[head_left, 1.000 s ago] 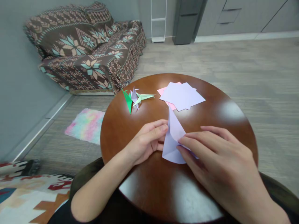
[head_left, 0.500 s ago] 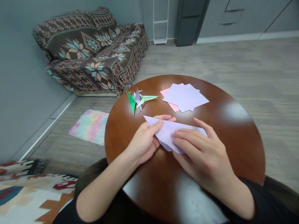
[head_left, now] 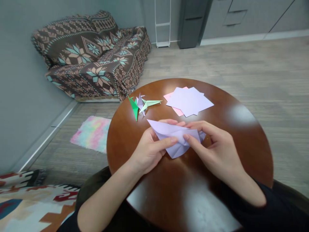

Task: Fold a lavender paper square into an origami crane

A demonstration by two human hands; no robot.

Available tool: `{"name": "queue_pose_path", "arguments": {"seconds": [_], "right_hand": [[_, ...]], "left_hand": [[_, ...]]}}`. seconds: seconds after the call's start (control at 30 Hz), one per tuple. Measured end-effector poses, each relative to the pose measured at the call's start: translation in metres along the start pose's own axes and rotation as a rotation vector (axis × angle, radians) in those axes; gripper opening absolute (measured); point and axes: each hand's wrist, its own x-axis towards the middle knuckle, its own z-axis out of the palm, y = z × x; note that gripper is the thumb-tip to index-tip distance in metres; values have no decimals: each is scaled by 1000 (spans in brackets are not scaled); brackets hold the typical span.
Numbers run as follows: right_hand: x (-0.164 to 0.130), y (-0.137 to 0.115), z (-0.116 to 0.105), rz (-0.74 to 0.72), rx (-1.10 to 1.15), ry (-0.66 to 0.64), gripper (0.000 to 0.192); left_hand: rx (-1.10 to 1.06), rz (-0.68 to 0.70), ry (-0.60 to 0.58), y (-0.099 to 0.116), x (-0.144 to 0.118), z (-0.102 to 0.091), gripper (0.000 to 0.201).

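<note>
Between my hands, above the round brown table (head_left: 243, 145), is a partly folded sheet of lilac origami paper (head_left: 177, 134). My left hand (head_left: 152, 148) grips its left part, thumb on the front face and fingers behind. My right hand (head_left: 212, 145) pinches the right part, its thumb on the front and its fingers at the upper back edge. The paper's left corner comes to a sharp point, and its lower part opens into loose creased layers. Behind the paper, part of each hand's fingers is hidden.
Folded paper cranes, one green (head_left: 134, 109), one lilac (head_left: 140, 103) and one pale green (head_left: 151, 103), sit at the table's far left. Right of them lies a fanned stack of lilac and pink paper (head_left: 189, 100). A patterned sofa (head_left: 96, 61) and a fluffy rug (head_left: 93, 133) are beyond.
My right hand has shifted from lying across the paper's front to pinching its right part. My left thumb has slid right, and the paper's lower layers have spread and bent.
</note>
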Motion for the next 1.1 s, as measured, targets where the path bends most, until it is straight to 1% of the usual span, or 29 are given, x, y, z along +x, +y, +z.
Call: {"name": "queue_pose_path", "arguments": {"seconds": [0.13, 0.3, 0.37, 0.5, 0.67, 0.77, 0.83, 1.0, 1.1], "right_hand": [[0, -1, -1, 12, 43, 8, 9], [0, -2, 0, -5, 7, -32, 13], [0, -3, 0, -18, -4, -25, 13], [0, -3, -1, -39, -30, -17, 14], [0, -4, -1, -31, -29, -34, 12], [0, -5, 0, 9, 17, -49, 16], [0, -5, -1, 20, 34, -37, 19], [1, -4, -5, -41, -56, 29, 18], [1, -5, -7, -43, -115, 30, 11]], "left_hand": [[0, 65, 53, -2, 3, -1, 24], [5, 100, 130, -4, 5, -4, 18], [-2, 91, 130, -4, 5, -5, 16], [-36, 80, 83, -4, 4, -4, 11], [-34, 109, 80, -6, 4, -1, 12], [-27, 109, 73, -7, 4, -1, 11], [-29, 104, 80, -7, 5, -2, 10], [-53, 157, 178, -2, 10, -8, 9], [-50, 200, 175, -1, 10, -10, 7]]}}
